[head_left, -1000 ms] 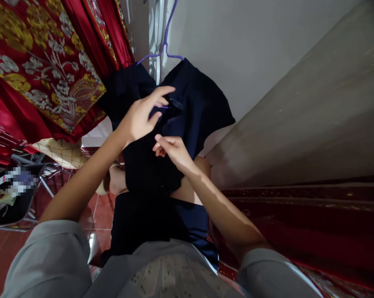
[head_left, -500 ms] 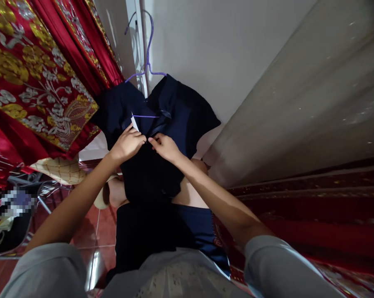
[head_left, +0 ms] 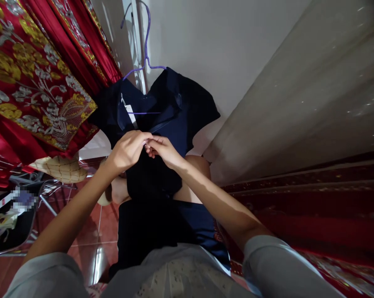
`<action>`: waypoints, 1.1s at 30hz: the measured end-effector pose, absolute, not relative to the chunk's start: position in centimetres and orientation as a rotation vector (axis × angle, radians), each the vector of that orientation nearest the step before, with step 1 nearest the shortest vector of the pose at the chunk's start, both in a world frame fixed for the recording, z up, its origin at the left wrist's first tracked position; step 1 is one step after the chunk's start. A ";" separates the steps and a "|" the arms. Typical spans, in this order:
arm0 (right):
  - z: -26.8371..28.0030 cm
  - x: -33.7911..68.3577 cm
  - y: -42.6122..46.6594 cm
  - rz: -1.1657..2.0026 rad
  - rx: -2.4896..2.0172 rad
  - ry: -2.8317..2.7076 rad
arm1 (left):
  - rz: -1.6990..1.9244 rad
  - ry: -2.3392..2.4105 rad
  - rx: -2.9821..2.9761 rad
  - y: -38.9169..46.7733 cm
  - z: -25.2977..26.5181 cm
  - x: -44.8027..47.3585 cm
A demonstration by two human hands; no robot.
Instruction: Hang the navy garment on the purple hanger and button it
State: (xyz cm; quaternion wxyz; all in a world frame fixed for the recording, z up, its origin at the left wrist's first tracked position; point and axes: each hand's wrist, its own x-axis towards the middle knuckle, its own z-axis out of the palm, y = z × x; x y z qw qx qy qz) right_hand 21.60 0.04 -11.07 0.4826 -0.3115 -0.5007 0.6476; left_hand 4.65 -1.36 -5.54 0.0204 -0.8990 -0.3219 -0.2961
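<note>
A dark navy shirt (head_left: 202,107) with a collar and open neck hangs on a purple hanger (head_left: 147,45), its lower part lying between my knees. My left hand (head_left: 127,151) is closed over the middle of the shirt's front, fingers bent down at the fabric. Touching it fingertip to fingertip, my right hand (head_left: 163,151) pinches at the same spot with its fingers curled. The small part between the fingertips is hidden. A white tag (head_left: 131,116) on a string lies inside the neck opening, just above my left hand. The hanger's purple bar crosses behind the tag.
Red cloth with gold and silver embroidery (head_left: 50,82) hangs at the left. Below it stands a black chair (head_left: 19,236) holding small items, on a red tiled floor (head_left: 107,223). A pale wall (head_left: 220,37) rises ahead, with greyish sheer fabric (head_left: 286,111) and red cloth (head_left: 314,223) at the right.
My hands have come together at the shirt's front, the left moving right. The white tag is out from under the left fingers, and the neck opening lies wider.
</note>
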 end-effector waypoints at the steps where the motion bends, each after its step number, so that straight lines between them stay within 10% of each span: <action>1: -11.1 21.6 -0.1 1.559 -0.771 -1.258 | -0.897 -1.021 -2.755 -1.4 -5.4 4.5; 28: -9.2 24.9 -3.6 1.133 -0.782 -1.780 | -0.936 -1.930 -2.063 10.1 -1.5 -5.1; 33: -10.1 24.9 -5.2 1.245 -0.778 -1.619 | -1.594 -1.886 -2.037 8.6 -2.0 -5.7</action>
